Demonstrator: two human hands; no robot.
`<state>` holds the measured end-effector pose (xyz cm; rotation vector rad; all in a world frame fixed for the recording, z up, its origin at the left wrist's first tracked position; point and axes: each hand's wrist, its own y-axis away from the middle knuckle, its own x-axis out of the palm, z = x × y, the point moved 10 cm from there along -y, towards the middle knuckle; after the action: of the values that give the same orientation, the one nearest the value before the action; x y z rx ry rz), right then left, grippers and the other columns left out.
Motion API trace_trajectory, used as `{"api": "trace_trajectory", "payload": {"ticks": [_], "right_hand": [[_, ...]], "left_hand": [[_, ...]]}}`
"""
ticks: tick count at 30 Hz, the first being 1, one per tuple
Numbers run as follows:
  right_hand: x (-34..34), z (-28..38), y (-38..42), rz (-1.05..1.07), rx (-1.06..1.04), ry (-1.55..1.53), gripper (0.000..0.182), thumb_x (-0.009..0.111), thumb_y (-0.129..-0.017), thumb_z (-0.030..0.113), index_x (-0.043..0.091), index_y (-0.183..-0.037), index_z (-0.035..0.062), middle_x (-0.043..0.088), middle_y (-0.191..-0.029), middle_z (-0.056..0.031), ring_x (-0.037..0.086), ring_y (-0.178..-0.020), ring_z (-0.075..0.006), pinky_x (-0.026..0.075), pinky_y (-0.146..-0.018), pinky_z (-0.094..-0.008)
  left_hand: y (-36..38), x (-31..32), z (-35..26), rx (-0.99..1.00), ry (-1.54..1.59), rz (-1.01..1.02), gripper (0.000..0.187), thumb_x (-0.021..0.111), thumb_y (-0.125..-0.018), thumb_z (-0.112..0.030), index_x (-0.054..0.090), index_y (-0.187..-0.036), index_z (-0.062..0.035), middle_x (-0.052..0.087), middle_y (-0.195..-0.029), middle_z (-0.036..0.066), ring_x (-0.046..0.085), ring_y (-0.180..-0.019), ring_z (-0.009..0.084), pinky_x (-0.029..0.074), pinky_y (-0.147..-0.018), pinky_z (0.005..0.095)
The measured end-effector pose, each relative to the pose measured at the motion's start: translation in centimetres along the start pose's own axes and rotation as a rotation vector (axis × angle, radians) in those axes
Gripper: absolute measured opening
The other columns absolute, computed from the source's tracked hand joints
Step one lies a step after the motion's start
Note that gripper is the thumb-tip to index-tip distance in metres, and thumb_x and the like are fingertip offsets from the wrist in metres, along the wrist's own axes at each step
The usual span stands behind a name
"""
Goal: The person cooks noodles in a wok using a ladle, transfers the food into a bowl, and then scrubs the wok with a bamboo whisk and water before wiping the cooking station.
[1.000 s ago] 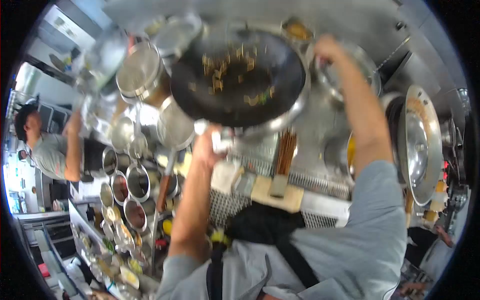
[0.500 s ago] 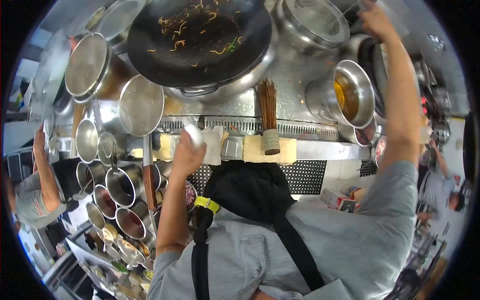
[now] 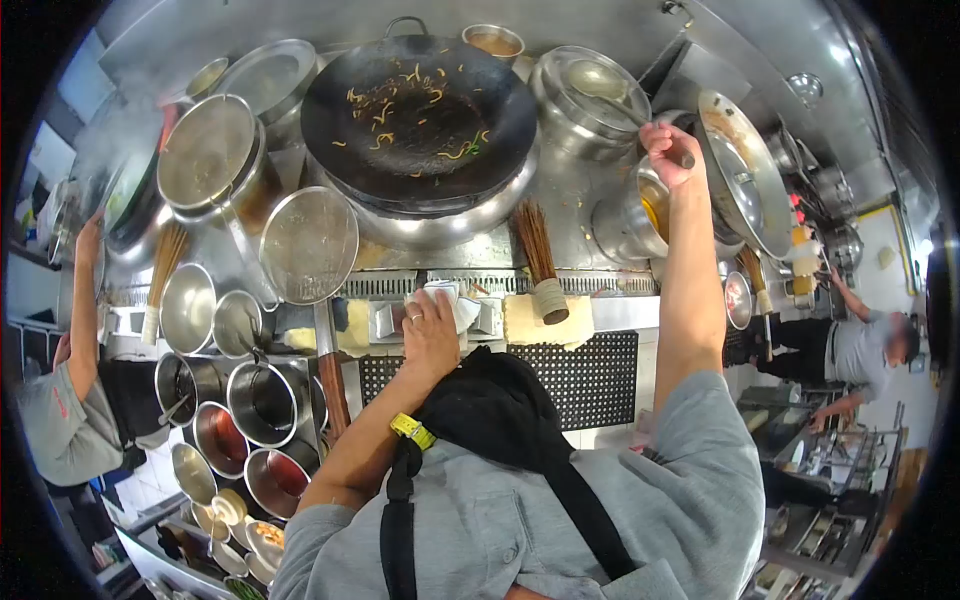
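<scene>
My left hand (image 3: 430,335) lies with its fingers stretched out on a folded white cloth (image 3: 462,306), among small metal containers (image 3: 487,319) at the stove's front edge. My right hand (image 3: 672,155) is closed around the handle of a ladle (image 3: 597,78). The ladle's bowl is over a metal pot lid (image 3: 560,100) at the back right. Left of it stands a large black wok (image 3: 420,125) with scattered noodle strands and a green bit inside. Below my right hand, a metal pot (image 3: 615,222) of yellowish liquid is partly hidden by my forearm.
A bamboo brush (image 3: 540,260) rests on a yellow cloth (image 3: 548,325). A wooden-handled strainer (image 3: 310,245) and a lidded pot (image 3: 207,150) are left of the wok. A wide pan (image 3: 745,180) leans at right. Co-workers (image 3: 65,410) stand on both sides.
My left hand has come down onto the white cloth by the metal containers. My right hand has moved left and lower with the ladle. The view has shifted, showing more of the stove's back.
</scene>
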<state>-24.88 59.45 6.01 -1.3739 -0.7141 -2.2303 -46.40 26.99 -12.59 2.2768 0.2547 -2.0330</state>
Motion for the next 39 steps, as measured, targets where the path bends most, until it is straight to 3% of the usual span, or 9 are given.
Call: {"api": "trace_trajectory", "payload": {"ticks": [5,10,15,22,27,33,35,37,39], "right_hand": [[4.3,-6.1,8.7,0.132,0.091,-0.135,0.018,0.041,-0.089,0.006,0.035,-0.098,-0.0088,0.044,-0.089,-0.0132,0.050,-0.060,-0.0153,0.043,-0.046,-0.0233],[5.3,-12.1,16.9,0.151,0.162,-0.058,0.025,0.039,-0.092,0.009,0.034,-0.107,-0.0101,0.043,-0.092,-0.0138,0.048,-0.062,-0.0110,0.041,-0.042,-0.0210],[4.6,-15.2,21.2,0.125,0.172,0.194,0.048,0.038,-0.092,0.007,0.020,-0.136,-0.0005,0.043,-0.095,-0.0150,0.043,-0.058,-0.0094,0.040,-0.036,-0.0205],[3.2,-15.8,17.8,-0.028,0.168,0.753,0.051,0.053,-0.083,0.004,0.035,-0.130,-0.0024,0.055,-0.083,-0.0152,0.048,-0.047,-0.0098,0.037,-0.032,-0.0198],[4.3,-7.9,13.7,-0.126,-0.211,1.289,0.049,0.053,-0.082,0.004,0.039,-0.129,-0.0014,0.058,-0.069,-0.0073,0.046,-0.042,-0.0096,0.036,-0.033,-0.0202],[0.1,5.9,2.5,-0.251,-0.736,2.088,0.049,0.051,-0.077,0.010,0.046,-0.124,-0.0016,0.055,-0.058,-0.0081,0.053,-0.046,-0.0181,0.040,-0.042,-0.0320],[-1.5,7.0,0.1,-0.353,-0.602,2.101,0.035,0.053,-0.074,0.013,0.055,-0.105,-0.0041,0.056,-0.058,-0.0103,0.055,-0.049,-0.0205,0.042,-0.045,-0.0346],[-3.9,8.6,-2.0,-0.370,-0.417,1.932,0.015,0.053,-0.076,0.008,0.055,-0.086,-0.0021,0.057,-0.061,-0.0097,0.055,-0.051,-0.0176,0.044,-0.045,-0.0288],[-8.0,9.7,-3.5,-0.372,-0.168,0.881,0.007,0.054,-0.079,0.003,0.053,-0.082,-0.0020,0.058,-0.071,-0.0112,0.054,-0.053,-0.0135,0.044,-0.043,-0.0212]], "left_hand": [[-1.0,-3.3,0.1,-0.030,0.185,-0.051,0.071,0.065,-0.071,-0.025,0.035,-0.129,0.0024,0.036,-0.131,0.028,0.040,-0.118,0.0403,0.038,-0.090,0.0490],[-0.6,-8.2,-1.6,0.193,0.688,-0.381,0.028,0.060,-0.073,-0.011,0.054,-0.098,0.0009,0.057,-0.084,0.021,0.055,-0.081,0.0387,0.045,-0.072,0.0431],[1.2,-5.1,-4.3,0.193,0.884,-0.144,0.017,0.060,-0.074,-0.005,0.056,-0.089,-0.0009,0.060,-0.079,0.015,0.061,-0.072,0.0284,0.048,-0.064,0.0352],[1.8,-2.3,-4.0,0.200,0.942,0.053,0.015,0.062,-0.076,-0.010,0.060,-0.086,0.0002,0.062,-0.072,0.013,0.060,-0.063,0.0202,0.047,-0.059,0.0310],[1.5,-1.6,-3.3,0.013,1.167,0.051,0.022,0.058,-0.085,-0.021,0.060,-0.086,0.0008,0.057,-0.064,0.006,0.051,-0.058,0.0097,0.042,-0.054,0.0259],[2.4,-0.7,-2.3,-0.253,1.385,0.010,0.031,0.054,-0.087,-0.031,0.061,-0.083,-0.0016,0.062,-0.066,0.009,0.053,-0.051,0.0214,0.043,-0.051,0.0308],[2.9,-1.1,-2.8,-0.341,1.576,0.156,0.040,0.049,-0.089,-0.039,0.059,-0.101,-0.0031,0.065,-0.089,0.013,0.060,-0.071,0.0249,0.048,-0.064,0.0341],[3.0,-5.7,-4.9,-0.137,2.739,0.146,0.053,0.041,-0.090,-0.045,0.048,-0.122,-0.0029,0.057,-0.115,0.018,0.058,-0.097,0.0293,0.046,-0.081,0.0398],[2.6,-7.2,-4.0,-0.050,2.765,0.061,0.057,0.038,-0.091,-0.046,0.044,-0.126,-0.0016,0.053,-0.121,0.019,0.054,-0.105,0.0301,0.043,-0.086,0.0411]]}}
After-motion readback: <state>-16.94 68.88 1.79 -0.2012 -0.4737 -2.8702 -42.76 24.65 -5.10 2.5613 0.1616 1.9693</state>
